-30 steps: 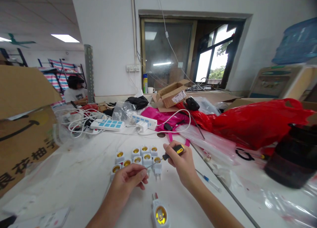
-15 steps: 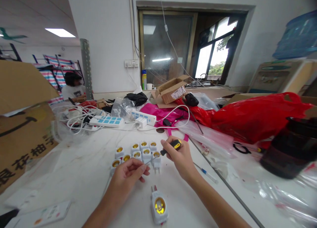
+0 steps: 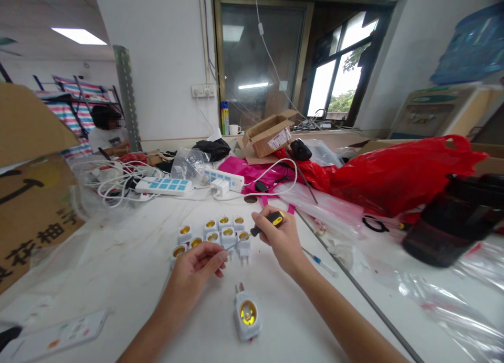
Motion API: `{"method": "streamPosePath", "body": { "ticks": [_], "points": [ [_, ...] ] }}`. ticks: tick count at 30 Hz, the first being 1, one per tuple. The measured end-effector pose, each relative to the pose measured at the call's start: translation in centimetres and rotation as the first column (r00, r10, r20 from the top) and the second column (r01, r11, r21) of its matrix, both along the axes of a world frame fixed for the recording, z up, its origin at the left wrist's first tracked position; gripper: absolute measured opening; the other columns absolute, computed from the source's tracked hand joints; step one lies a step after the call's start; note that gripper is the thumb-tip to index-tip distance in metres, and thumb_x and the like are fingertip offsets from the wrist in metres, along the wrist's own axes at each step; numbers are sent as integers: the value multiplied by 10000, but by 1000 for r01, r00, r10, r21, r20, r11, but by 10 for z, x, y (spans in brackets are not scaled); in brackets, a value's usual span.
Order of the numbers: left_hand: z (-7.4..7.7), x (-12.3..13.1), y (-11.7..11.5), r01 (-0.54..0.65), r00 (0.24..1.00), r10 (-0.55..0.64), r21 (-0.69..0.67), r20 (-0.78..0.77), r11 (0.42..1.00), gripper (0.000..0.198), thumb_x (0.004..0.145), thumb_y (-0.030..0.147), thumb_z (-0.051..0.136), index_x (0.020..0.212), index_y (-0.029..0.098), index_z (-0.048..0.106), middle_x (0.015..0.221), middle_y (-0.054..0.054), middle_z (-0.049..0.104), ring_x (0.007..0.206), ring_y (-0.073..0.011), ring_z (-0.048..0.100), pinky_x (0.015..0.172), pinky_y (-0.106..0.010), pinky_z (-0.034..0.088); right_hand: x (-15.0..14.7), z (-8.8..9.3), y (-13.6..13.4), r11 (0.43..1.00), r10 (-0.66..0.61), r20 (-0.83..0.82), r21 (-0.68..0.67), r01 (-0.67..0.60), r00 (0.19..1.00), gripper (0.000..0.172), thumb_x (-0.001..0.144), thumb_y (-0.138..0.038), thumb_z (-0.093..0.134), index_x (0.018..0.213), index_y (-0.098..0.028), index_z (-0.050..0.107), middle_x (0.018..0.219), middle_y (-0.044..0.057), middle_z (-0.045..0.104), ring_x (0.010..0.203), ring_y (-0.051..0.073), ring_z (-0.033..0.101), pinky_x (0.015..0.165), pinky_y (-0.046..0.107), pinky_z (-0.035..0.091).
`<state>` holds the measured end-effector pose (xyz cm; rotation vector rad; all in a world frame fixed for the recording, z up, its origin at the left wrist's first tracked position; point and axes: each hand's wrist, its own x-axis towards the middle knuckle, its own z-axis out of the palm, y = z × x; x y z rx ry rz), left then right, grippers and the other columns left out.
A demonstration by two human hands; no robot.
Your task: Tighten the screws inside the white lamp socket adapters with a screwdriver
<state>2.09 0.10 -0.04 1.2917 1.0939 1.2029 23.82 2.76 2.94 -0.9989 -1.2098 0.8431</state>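
My right hand [image 3: 277,240] grips a screwdriver [image 3: 269,223] by its black and yellow handle, the thin shaft slanting down to the left. The shaft's end meets the fingertips of my left hand [image 3: 202,263], whose thumb and fingers are pinched together; anything tiny between them is too small to make out. Just beyond both hands stand several white plug-in lamp sockets [image 3: 227,238] with brass-coloured inner sleeves, grouped close together. One more socket [image 3: 248,317] lies nearer me, its two prongs pointing away and its gold cup facing up. Neither hand touches that one.
White power strips [image 3: 163,186] and tangled cables lie at the back left, beside a large carton [image 3: 35,216]. A red plastic bag [image 3: 401,179] and a dark bottle [image 3: 452,221] occupy the right. A blue-tipped thin tool [image 3: 317,259] rests near a table seam. Another person sits far left.
The camera view has tilted down and turned slightly right, so everything sits higher and further left. Both hands keep nearly the same pose around the screwdriver.
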Motion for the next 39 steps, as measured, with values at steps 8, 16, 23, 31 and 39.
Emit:
{"method": "streamPosePath", "body": {
  "ticks": [8,16,23,31,39],
  "points": [
    [-12,-4,1,49,999,-48,13,-11,999,546,764,675,976,884,156,856,847,-95,791,769,-207,712,714,-301,620,2,2,-1,1000,1,-57,25,0,998,433,823,-520,838,627,-212,606,540,-32,495,521,105,416,476,229,308],
    [-14,0,-2,103,995,-103,-2,-16,995,459,782,597,989,840,180,806,821,-70,765,745,-202,693,708,-299,592,-1,16,-23,972,227,36,61,-229,973,408,831,-384,769,524,-214,561,487,-38,450,480,93,367,480,269,290],
    [-12,0,-14,213,952,-208,-2,-226,977,497,944,674,789,792,204,736,711,-11,594,683,-173,531,645,-271,445,-16,16,-41,893,366,399,105,-438,841,367,820,-133,657,563,-210,406,543,-80,316,529,66,258,505,240,273],
    [-3,-10,-22,442,868,-443,-57,-224,895,339,1018,527,717,1013,213,845,1075,-86,767,1098,-295,653,1052,-381,515,-17,13,-37,876,351,409,175,-450,842,364,767,-144,639,560,-220,350,545,-87,257,534,64,216,479,233,233],
    [12,-4,-37,457,754,-482,-170,-446,873,610,608,288,987,1174,214,772,1084,-47,726,984,-261,631,899,-335,541,-21,12,-38,875,357,371,187,-446,857,364,776,-151,617,550,-223,342,513,-97,273,487,43,223,440,199,238]
  ]
}}
